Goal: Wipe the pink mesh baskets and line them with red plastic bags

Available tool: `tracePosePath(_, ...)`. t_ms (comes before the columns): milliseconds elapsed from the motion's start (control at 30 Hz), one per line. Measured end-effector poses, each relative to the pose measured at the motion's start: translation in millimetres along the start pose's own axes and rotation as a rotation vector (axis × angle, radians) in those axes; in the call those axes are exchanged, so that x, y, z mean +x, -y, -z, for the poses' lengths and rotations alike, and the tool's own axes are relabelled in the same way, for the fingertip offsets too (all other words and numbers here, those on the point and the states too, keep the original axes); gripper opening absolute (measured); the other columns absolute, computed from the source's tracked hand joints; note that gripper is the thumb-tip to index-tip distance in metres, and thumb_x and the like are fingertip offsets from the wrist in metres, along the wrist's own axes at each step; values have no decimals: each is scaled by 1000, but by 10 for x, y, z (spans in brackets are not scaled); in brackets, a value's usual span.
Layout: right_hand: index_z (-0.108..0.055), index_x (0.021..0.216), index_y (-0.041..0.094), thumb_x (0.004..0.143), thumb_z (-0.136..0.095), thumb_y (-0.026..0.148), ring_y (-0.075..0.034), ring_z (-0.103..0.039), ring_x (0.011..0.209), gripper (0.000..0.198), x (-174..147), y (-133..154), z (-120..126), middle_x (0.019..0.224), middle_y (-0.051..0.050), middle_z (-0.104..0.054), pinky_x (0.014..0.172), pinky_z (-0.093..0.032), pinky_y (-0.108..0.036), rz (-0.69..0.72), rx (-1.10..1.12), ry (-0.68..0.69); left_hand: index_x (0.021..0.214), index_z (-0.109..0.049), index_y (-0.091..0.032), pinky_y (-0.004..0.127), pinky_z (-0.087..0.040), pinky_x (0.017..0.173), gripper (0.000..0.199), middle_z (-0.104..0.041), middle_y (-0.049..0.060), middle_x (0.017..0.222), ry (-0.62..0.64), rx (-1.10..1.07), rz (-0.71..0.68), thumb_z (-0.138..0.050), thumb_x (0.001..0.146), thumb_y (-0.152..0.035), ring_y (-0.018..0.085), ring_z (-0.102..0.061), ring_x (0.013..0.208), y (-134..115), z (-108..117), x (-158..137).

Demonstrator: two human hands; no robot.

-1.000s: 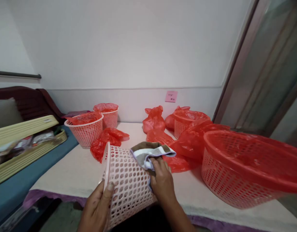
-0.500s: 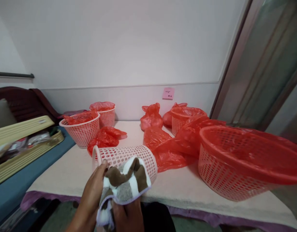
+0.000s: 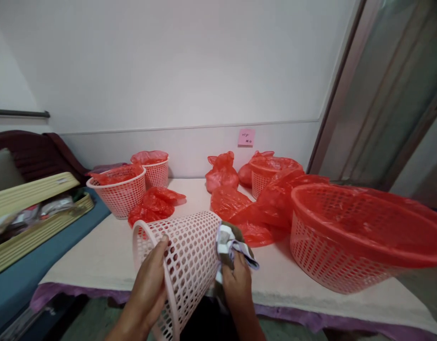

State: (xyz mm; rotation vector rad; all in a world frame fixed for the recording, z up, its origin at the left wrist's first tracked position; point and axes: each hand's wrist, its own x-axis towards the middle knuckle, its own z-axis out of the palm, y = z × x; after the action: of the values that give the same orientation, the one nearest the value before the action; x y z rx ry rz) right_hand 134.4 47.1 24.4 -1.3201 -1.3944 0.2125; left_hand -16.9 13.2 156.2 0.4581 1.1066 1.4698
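Right fingers (image 3: 240, 266) around cloth (image 3: 225, 237) against basket (image 3: 194, 241)

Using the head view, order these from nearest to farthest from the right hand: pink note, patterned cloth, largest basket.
1. Patterned cloth: held in the right hand.
2. Largest basket: to the hand's right.
3. Pink note: ahead, on the wall.
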Motion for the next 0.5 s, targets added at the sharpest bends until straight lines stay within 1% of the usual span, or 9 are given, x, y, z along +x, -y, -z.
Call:
tracePosePath(67, -59, 119, 19, 81, -48, 16, -28, -61, 105, 40, -225, 244, -10, 112, -13, -65, 86, -52, -45, 100, 64, 40, 102, -66, -14, 35, -58, 77, 23, -74, 10, 86, 6, -45, 17, -53, 89, -29, 22, -72, 81, -8, -38, 1)
tracePosePath(100, -58, 121, 21, 81, -50, 21, -30, -59, 109, 40, -356, 376, -21, 117, -13, -63, 88, -51, -48, 193, 85, 75, 97, -66, -14, 35, -58, 75, 23, -74, 9, 82, 26, -76, 45, -53, 89, -30, 22, -73, 78, -18, -59, 8)
tracePosePath(133, -56, 121, 20, 79, -54, 27, -34, -56, 114, 43, -487, 497, -35, 122, -15, -60, 91, -50, -52, 283, 92, 104, 92, -66, -14, 34, -59, 72, 23, -74, 8, 77, 45, -105, 78, -53, 89, -32, 22, -73, 75, -28, -80, 19)
tracePosePath(200, -51, 127, 16, 76, -59, 31, -39, -53, 118, 54, -708, 674, -73, 125, -19, -56, 90, -50, -54, 351, 25, 110, 82, -64, -16, 33, -59, 68, 20, -72, 5, 69, 59, -145, 112, -54, 88, -32, 22, -72, 70, -41, -121, 43)
tracePosePath(267, -46, 131, 14, 75, -62, 34, -42, -52, 118, 61, -836, 743, -120, 127, -23, -54, 88, -52, -55, 334, -73, 62, 79, -61, -17, 32, -58, 66, 17, -70, 3, 66, 52, -153, 68, -55, 87, -30, 21, -72, 67, -33, -161, 60)
tracePosePath(333, -44, 132, 13, 77, -62, 37, -42, -55, 115, 63, -858, 732, -159, 124, -25, -55, 86, -53, -56, 289, -127, 3, 80, -61, -17, 31, -58, 67, 15, -70, 2, 66, 54, -154, 0, -54, 88, -28, 20, -71, 68, -9, -198, 61)
tracePosePath(433, -42, 132, 13, 82, -56, 38, -38, -59, 109, 58, -726, 673, -128, 117, -22, -60, 84, -54, -55, 258, -87, -42, 87, -64, -15, 31, -57, 74, 15, -72, 4, 74, 115, -131, -20, -56, 87, -28, 21, -71, 76, 41, -217, 37)
tracePosePath(500, -44, 130, 14, 82, -54, 32, -35, -62, 106, 53, -564, 660, -17, 114, -19, -63, 83, -55, -52, 252, -33, -47, 97, -65, -15, 31, -55, 82, 21, -73, 6, 88, 195, -87, -71, -60, 85, -32, 21, -70, 87, 103, -163, 5)
